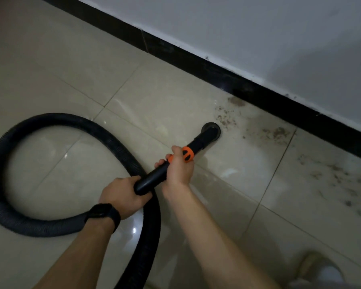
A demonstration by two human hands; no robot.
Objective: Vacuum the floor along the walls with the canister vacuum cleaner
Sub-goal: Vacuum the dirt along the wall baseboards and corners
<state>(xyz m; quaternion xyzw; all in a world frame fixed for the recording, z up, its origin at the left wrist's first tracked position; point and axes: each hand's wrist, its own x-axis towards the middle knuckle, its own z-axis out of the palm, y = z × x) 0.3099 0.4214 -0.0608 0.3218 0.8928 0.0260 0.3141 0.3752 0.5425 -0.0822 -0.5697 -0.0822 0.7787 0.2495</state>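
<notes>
A black vacuum wand [154, 176] with an orange collar [187, 154] points down at the beige tiled floor [158, 97]. Its round black nozzle [211, 130] rests on the tile just left of a patch of brown dirt [227, 119]. My left hand [121, 193], with a black watch on the wrist, grips the wand's rear end where the ribbed black hose [29, 126] joins. My right hand [178, 166] grips the wand just behind the orange collar. The hose loops wide to the left and passes under my left arm. The canister is out of view.
A black skirting board [248, 88] runs diagonally under a white wall [258, 34]. More dirt and debris [338, 176] lie scattered on the tiles along the skirting at right. A light-coloured shoe [321, 270] shows at the bottom right.
</notes>
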